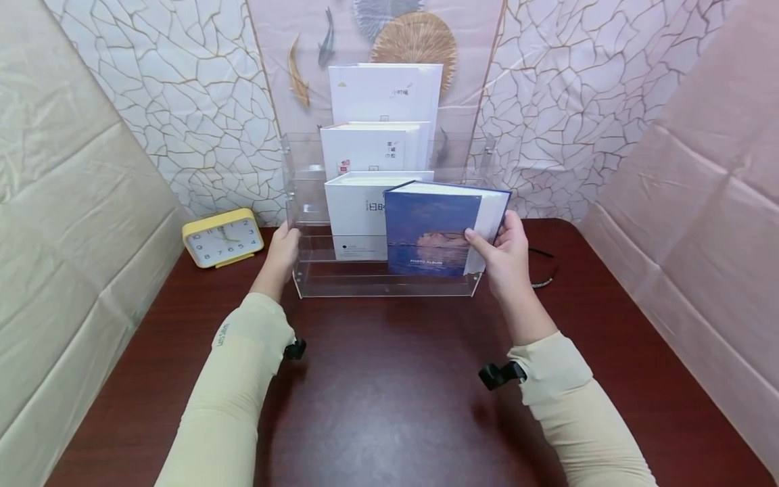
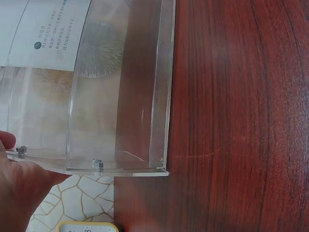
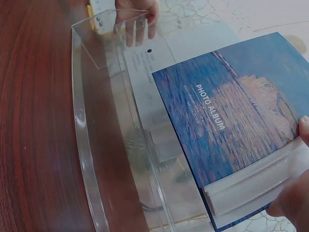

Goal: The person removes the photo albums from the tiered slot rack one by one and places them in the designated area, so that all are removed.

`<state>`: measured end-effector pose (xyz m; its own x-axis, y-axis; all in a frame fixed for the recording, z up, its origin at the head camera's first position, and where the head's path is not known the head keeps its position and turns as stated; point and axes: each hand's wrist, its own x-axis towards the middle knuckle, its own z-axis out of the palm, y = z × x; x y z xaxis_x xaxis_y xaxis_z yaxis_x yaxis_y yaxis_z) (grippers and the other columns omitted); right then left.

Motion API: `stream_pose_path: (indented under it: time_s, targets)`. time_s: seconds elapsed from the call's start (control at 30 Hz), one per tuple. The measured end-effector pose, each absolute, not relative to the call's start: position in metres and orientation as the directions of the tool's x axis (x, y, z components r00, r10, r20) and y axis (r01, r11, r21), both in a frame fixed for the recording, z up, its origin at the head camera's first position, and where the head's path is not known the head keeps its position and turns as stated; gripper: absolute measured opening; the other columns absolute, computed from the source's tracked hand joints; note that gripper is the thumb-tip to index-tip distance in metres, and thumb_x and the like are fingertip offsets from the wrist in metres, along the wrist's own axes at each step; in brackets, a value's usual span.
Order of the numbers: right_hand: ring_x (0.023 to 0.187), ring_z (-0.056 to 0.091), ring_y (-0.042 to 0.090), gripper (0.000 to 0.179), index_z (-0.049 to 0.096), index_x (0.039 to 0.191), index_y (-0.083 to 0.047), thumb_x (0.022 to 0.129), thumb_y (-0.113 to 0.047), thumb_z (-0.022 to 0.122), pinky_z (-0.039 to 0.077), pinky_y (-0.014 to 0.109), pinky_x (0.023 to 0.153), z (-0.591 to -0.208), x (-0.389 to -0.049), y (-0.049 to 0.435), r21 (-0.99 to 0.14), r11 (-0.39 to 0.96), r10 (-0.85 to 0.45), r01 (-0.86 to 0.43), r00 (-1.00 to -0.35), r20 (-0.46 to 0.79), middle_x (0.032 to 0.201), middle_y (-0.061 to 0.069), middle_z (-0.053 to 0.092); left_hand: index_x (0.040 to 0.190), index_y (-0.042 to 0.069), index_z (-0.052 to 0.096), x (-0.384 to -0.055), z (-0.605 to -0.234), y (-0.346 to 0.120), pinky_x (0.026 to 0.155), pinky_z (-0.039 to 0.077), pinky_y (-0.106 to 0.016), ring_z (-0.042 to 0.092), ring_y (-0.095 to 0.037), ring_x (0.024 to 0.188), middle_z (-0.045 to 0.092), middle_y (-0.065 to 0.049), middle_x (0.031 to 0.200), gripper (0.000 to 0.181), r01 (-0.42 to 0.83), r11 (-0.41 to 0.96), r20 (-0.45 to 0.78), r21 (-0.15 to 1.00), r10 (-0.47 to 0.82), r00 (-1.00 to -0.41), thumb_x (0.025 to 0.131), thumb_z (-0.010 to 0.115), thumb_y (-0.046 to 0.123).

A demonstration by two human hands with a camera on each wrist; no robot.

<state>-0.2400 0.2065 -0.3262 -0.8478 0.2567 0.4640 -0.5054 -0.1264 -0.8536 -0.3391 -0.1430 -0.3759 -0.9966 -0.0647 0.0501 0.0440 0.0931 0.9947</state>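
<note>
My right hand point(image 1: 510, 260) grips a blue photo album point(image 1: 432, 230) by its white spine side, thumb on the front cover. The album is tilted, in front of the right part of a clear acrylic rack point(image 1: 389, 287); the right wrist view shows its printed cover point(image 3: 231, 106) close up. My left hand point(image 1: 284, 253) holds the rack's left side panel, with the thumb near a metal screw in the left wrist view. Three white albums stand on the tiers: a front one point(image 1: 356, 216), a middle one point(image 1: 359, 149) and a back one point(image 1: 377, 95). The blue album partly covers the front one.
A yellow-framed clock point(image 1: 223, 238) stands left of the rack. Behind the rack's right side lies a thin dark cord point(image 1: 541, 283) on the dark red wooden table point(image 1: 383, 392). Patterned cloth point(image 1: 201, 101) hangs behind, and pale cloth walls point(image 1: 688, 162) flank both sides.
</note>
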Motion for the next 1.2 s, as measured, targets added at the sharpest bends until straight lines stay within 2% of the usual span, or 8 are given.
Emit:
stream_pose_path:
  time_s: [0.07, 0.23, 0.4, 0.6, 0.73, 0.83, 1.0, 1.2]
  targets:
    - [0.093, 0.058, 0.018, 0.040, 0.049, 0.110, -0.006, 0.079, 0.015, 0.062, 0.049, 0.027, 0.075, -0.327, -0.240, 0.209, -0.847, -0.135, 0.264, -0.514, -0.842, 0.470, 0.103, 0.009, 0.062, 0.141, 0.004, 0.040, -0.338, -0.375, -0.143, 0.085, 0.039, -0.039, 0.044, -0.031, 0.099, 0.045, -0.024, 0.129, 0.050, 0.044, 0.099, 0.050, 0.994, -0.063, -0.997, 0.092, 0.031, 0.005]
    - [0.093, 0.058, 0.020, 0.042, 0.051, 0.111, -0.005, 0.078, 0.017, 0.063, 0.048, 0.028, 0.076, -0.328, -0.238, 0.217, -0.822, -0.151, 0.307, -0.549, -0.816, 0.489, 0.104, 0.010, 0.062, 0.142, 0.006, 0.039, -0.343, -0.382, -0.145, 0.075, 0.037, -0.030, 0.043, -0.028, 0.097, 0.044, -0.023, 0.131, 0.051, 0.056, 0.132, 0.066, 0.990, -0.069, -0.995, 0.092, 0.031, 0.008]
    - [0.094, 0.057, 0.020, 0.042, 0.052, 0.110, -0.005, 0.077, 0.019, 0.062, 0.048, 0.028, 0.078, -0.328, -0.233, 0.225, -0.801, -0.189, 0.375, -0.568, -0.795, 0.476, 0.104, 0.011, 0.062, 0.141, 0.002, 0.039, -0.344, -0.382, -0.146, 0.086, 0.038, -0.034, 0.041, -0.034, 0.109, 0.043, -0.025, 0.132, 0.050, 0.070, 0.120, 0.079, 0.990, -0.071, -0.994, 0.091, 0.031, 0.006]
    - [0.097, 0.057, 0.022, 0.039, 0.051, 0.108, -0.004, 0.077, 0.015, 0.065, 0.046, 0.029, 0.082, -0.329, -0.224, 0.236, -0.808, -0.180, 0.440, -0.561, -0.781, 0.444, 0.105, 0.012, 0.062, 0.144, 0.005, 0.035, -0.341, -0.377, -0.146, 0.100, 0.033, -0.044, 0.037, -0.036, 0.120, 0.040, -0.022, 0.138, 0.052, 0.038, 0.085, 0.043, 0.996, -0.052, -0.998, 0.093, 0.030, 0.005]
    - [0.096, 0.058, 0.022, 0.039, 0.051, 0.108, -0.004, 0.077, 0.015, 0.065, 0.046, 0.029, 0.081, -0.335, -0.216, 0.242, -0.801, -0.212, 0.489, -0.560, -0.770, 0.409, 0.104, 0.013, 0.062, 0.144, 0.001, 0.034, -0.331, -0.367, -0.142, 0.099, 0.033, -0.044, 0.039, -0.034, 0.117, 0.040, -0.025, 0.137, 0.051, 0.019, 0.073, 0.021, 0.997, -0.034, -0.999, 0.093, 0.029, 0.004]
    - [0.092, 0.058, 0.022, 0.039, 0.051, 0.107, -0.001, 0.076, 0.018, 0.064, 0.048, 0.028, 0.078, -0.339, -0.211, 0.246, -0.759, -0.286, 0.526, -0.586, -0.757, 0.387, 0.100, 0.015, 0.062, 0.143, -0.001, 0.033, -0.323, -0.360, -0.139, 0.098, 0.034, -0.043, 0.040, -0.032, 0.113, 0.040, -0.026, 0.136, 0.051, 0.026, 0.082, 0.028, 0.996, -0.031, -0.999, 0.092, 0.028, 0.003]
    - [0.086, 0.058, 0.023, 0.039, 0.051, 0.106, 0.004, 0.074, 0.021, 0.063, 0.050, 0.027, 0.073, -0.345, -0.202, 0.256, -0.665, -0.404, 0.602, -0.629, -0.730, 0.325, 0.094, 0.017, 0.061, 0.144, -0.002, 0.032, -0.320, -0.357, -0.138, 0.101, 0.032, -0.042, 0.038, -0.034, 0.118, 0.039, -0.026, 0.138, 0.051, 0.039, 0.094, 0.043, 0.995, -0.037, -0.998, 0.092, 0.029, 0.003]
    - [0.082, 0.057, 0.023, 0.039, 0.050, 0.106, 0.006, 0.073, 0.020, 0.065, 0.050, 0.027, 0.071, -0.349, -0.191, 0.267, -0.601, -0.457, 0.702, -0.655, -0.681, 0.209, 0.092, 0.018, 0.060, 0.143, 0.001, 0.034, -0.326, -0.361, -0.141, 0.100, 0.032, -0.041, 0.040, -0.031, 0.115, 0.041, -0.024, 0.137, 0.051, 0.031, 0.084, 0.035, 0.996, -0.045, -0.998, 0.093, 0.029, 0.003]
